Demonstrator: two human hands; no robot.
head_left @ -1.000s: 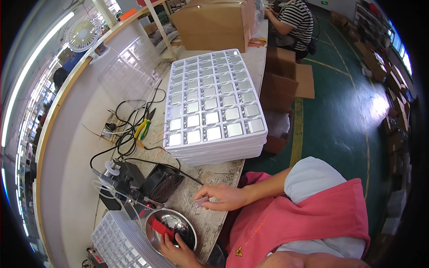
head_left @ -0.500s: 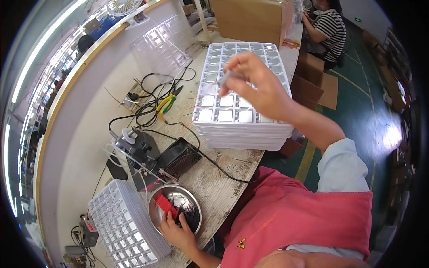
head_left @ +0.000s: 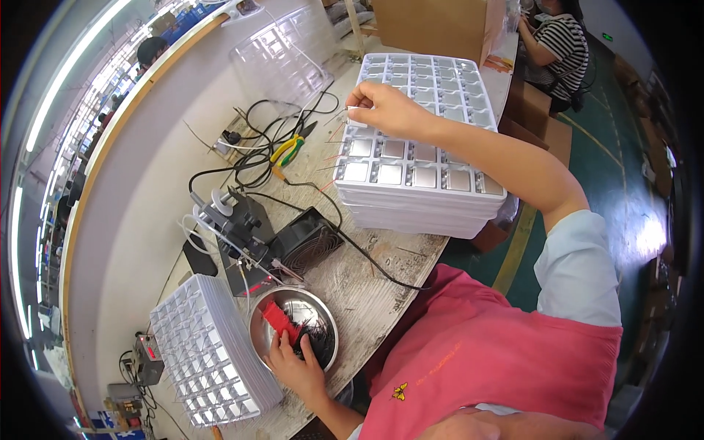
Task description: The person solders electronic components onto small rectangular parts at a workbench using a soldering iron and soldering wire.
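The worn counter (head_left: 367, 293) carried everything, its largest load a stack of white trays (head_left: 422, 205) with silver squares (head_left: 424, 177) in the top pockets. A smaller stack (head_left: 242, 352) leaned at lower left, and a black box fan (head_left: 312, 246) stood between the two. Next to the leaning stack sat a metal bowl (head_left: 315, 312). The right hand (head_left: 392, 111) was over the left edge of the top tray, its fingers bent close together; whether they pinched anything could not be told. The left hand (head_left: 297, 367) reached into the bowl, fingers spread from the thumb and touching a red block (head_left: 279, 319) beside dark wires (head_left: 320, 345).
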